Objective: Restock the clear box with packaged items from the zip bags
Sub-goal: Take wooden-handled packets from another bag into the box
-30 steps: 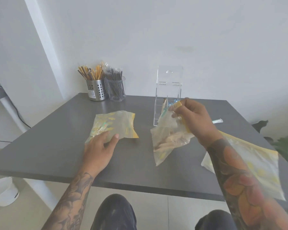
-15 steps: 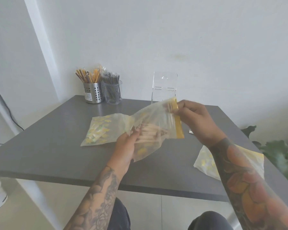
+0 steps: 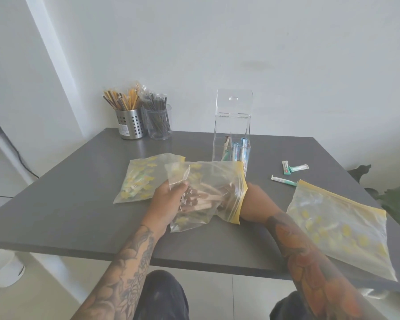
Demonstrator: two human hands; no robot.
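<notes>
Both hands are working the middle zip bag (image 3: 214, 181) just before the clear box (image 3: 232, 132) — my left hand (image 3: 169, 203) pinching its side, my right hand (image 3: 226, 195) buried inside, grip unreadable — so I'm risking spilled packets.

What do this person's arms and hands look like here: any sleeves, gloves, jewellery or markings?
Both forearms are bare, with no sleeves in view. The left forearm carries dense grey-black tattoo work with flower-like shapes. The right forearm has coloured tattoos in orange and red with dark outlines. The left hand shows no glove or ring. The right hand is inside a zip bag, so it cannot be judged.
</notes>
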